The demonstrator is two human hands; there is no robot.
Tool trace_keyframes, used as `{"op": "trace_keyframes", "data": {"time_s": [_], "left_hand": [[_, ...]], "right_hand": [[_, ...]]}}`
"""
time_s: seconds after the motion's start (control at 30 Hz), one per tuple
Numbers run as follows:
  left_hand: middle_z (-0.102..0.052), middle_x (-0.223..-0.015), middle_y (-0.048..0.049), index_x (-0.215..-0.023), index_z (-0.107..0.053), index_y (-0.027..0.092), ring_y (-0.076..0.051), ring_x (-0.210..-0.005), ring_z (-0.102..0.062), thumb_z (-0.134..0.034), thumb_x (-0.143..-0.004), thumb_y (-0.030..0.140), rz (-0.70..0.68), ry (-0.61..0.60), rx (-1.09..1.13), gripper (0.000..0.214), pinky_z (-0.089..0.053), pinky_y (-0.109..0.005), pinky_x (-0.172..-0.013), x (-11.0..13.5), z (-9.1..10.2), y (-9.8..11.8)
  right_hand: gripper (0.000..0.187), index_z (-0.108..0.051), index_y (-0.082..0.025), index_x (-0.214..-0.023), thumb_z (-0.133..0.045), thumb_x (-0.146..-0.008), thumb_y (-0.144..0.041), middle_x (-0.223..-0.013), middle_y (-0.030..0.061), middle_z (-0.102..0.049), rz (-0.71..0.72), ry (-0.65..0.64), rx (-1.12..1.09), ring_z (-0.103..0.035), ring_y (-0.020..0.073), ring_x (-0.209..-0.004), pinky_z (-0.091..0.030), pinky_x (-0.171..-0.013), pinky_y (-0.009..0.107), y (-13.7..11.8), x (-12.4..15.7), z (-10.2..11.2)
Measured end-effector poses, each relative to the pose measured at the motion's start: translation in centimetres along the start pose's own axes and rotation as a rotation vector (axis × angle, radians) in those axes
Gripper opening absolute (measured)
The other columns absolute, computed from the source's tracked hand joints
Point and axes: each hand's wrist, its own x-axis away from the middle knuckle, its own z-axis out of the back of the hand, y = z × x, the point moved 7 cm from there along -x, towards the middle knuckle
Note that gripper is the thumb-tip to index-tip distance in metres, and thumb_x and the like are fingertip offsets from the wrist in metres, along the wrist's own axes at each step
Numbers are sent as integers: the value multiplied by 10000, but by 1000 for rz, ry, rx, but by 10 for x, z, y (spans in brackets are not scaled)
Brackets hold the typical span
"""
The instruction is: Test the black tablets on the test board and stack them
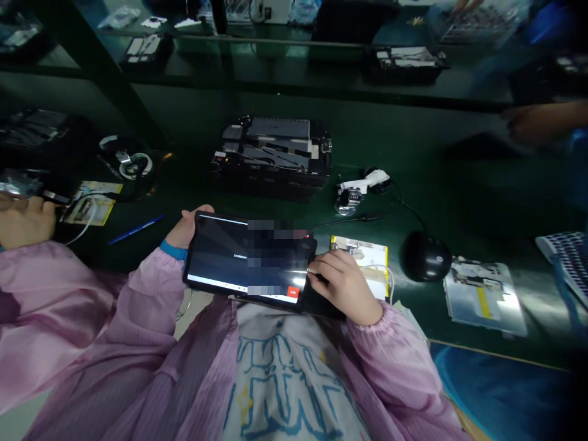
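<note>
A dark tablet (220,251) is tilted up in front of my body, its screen lit with a white bar along the bottom and a red button at the lower right. My left hand (186,229) grips its left edge. At the right edge my right hand (342,282) has its fingers pinched together. A small pale bit shows at those fingertips; what it is, I cannot make out. Partly behind the right hand lies a yellow-edged board (374,254), with a white cable (392,285) looping past it. Further forward stands a black tray (271,180) of grey flat parts.
A black mouse (425,256) and an opened metal-backed panel (487,297) lie to the right. A clear tape roll (350,201) sits ahead, a blue pen (136,229) to the left. Co-workers' hands appear at far left (25,220) and far right (542,122).
</note>
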Motion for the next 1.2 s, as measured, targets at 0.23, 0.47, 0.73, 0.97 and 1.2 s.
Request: {"op": "trace_keyframes", "data": {"time_s": [0.23,0.47,0.73,0.97,1.2], "left_hand": [[-546,-591,10,-728,-546,177,-121,-472,-493,-626,-435,870,3,-22,-1,757,-386,-225,-417,-2,2,-3],[-525,-573,30,-767,-513,170,-105,-442,-454,-611,-474,869,4,-73,-22,764,-348,-219,-389,-2,2,-1],[-548,-577,34,-769,-482,175,-111,-452,-466,-572,-453,886,9,-126,-74,783,-370,-216,-392,-5,3,4],[-572,-579,30,-743,-500,184,-113,-435,-465,-606,-410,875,34,-74,-41,775,-387,-220,-389,-5,4,4],[-555,-562,32,-761,-510,181,-118,-426,-468,-599,-424,880,23,-83,-39,781,-384,-217,-382,-6,8,3]], "right_hand": [[95,-599,-205,-790,-550,-828,-133,-851,55,-689,45,36,38,-534,217,-803,-418,-720,374,-5,-6,2],[124,-541,-212,-694,-535,-732,-94,-756,44,-637,47,-14,52,-513,204,-758,-375,-709,353,-4,-13,-1],[120,-519,-210,-689,-512,-717,-93,-747,44,-601,74,-60,54,-496,200,-774,-375,-699,326,0,-20,-2],[118,-511,-213,-691,-500,-703,-96,-729,40,-575,71,-52,60,-475,197,-749,-367,-680,327,2,-23,-4],[167,-494,-210,-696,-495,-718,-45,-928,67,-660,106,-17,-74,-539,191,-822,-415,-741,325,3,-15,5]]}}
